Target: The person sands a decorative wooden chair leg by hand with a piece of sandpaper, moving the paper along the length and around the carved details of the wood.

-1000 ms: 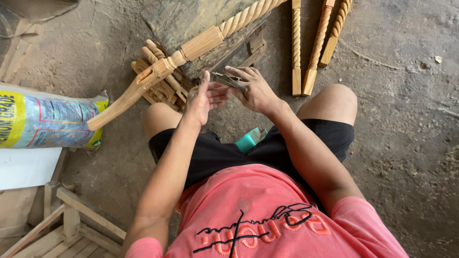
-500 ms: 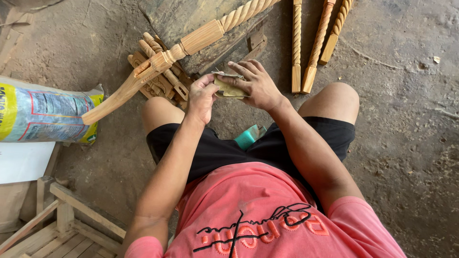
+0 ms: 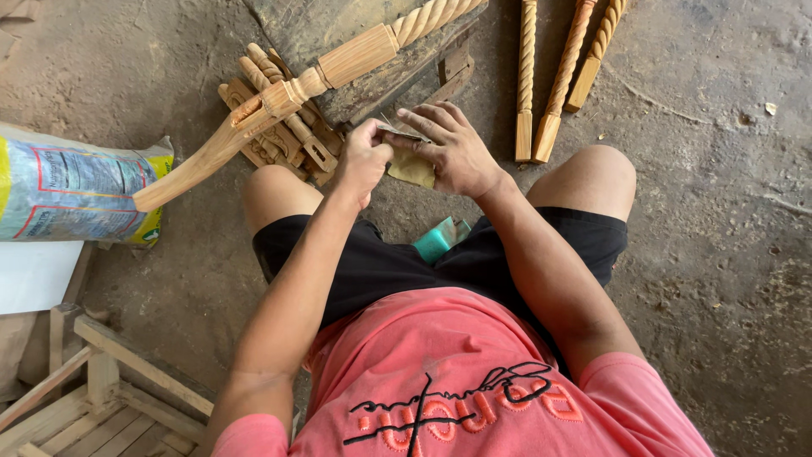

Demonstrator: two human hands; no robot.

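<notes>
left hand (image 3: 362,159) and right hand (image 3: 448,151), both clamped on a small tan sheet of sandpaper (image 3: 412,167), just below a long carved twisted wooden leg (image 3: 338,63) on the concrete floor (image 3: 702,195).

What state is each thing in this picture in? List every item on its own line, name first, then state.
left hand: closed, pinching the sandpaper sheet
right hand: fingers spread, pressing on the sandpaper sheet
sandpaper sheet: folded, held between both hands
carved table leg: tilted, propped above the pile
pile of carved legs: lying flat on the floor
three twisted spindles: lying side by side on the floor
sack: lying on its side
</notes>
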